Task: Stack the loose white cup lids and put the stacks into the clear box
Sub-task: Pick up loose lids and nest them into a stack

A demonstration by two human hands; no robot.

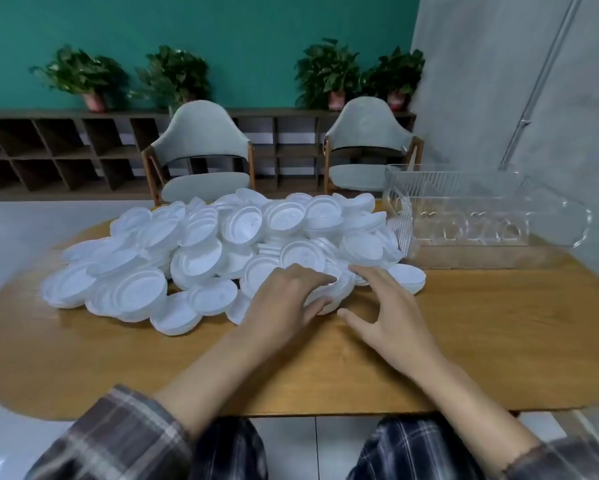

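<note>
Left grip [284, 296] curls round one white lid [339, 287] at the pile's [221, 244] near edge, mid-surface [325, 368]. Right grip [384, 303] is spread, holding nothing, just beside it. Clear box [481, 216] sits at the far right corner. Best nest rims squarely, the free grip steadying.

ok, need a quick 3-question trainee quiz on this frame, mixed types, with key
1. True or false: the clear box already holds white lid stacks.
2. The loose lid pile lies: A) on the table, beside the box; B) inside the box; C) in a bag.
3. Which hand pinches a lid at the pile's near edge: left hand or right hand?
Key: 1 false; 2 A; 3 left hand (the right is open, fingers spread).
</note>
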